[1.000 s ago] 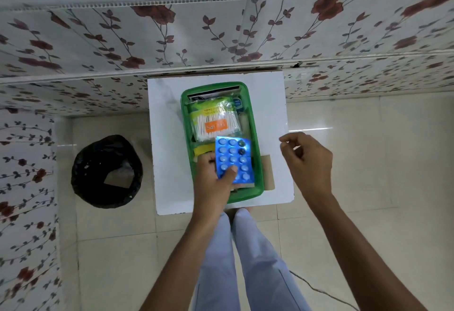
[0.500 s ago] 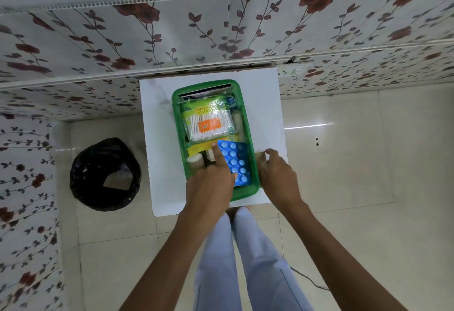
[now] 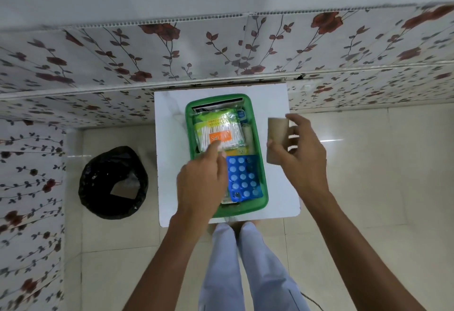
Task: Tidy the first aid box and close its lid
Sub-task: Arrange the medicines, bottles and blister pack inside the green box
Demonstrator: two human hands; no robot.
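A green first aid box (image 3: 261, 163) stands open on a small white table (image 3: 169, 158). Inside lie a bag of cotton swabs (image 3: 217, 133) at the back and a blue blister pack of tablets (image 3: 242, 178) at the front right. My left hand (image 3: 201, 182) hovers over the box's front left, fingers touching the lower edge of the swab bag. My right hand (image 3: 298, 155) is raised to the right of the box and holds a flat brown cardboard piece (image 3: 277, 138) upright. No lid is visible.
A bin lined with a black bag (image 3: 113, 182) sits on the tiled floor left of the table. The flowered wall panels (image 3: 221, 52) run right behind the table. My legs (image 3: 245, 261) are at the table's front edge.
My right hand went down to the table beside the box, took the brown cardboard piece and lifted it. My left hand let go of the blister pack and moved up to the swab bag.
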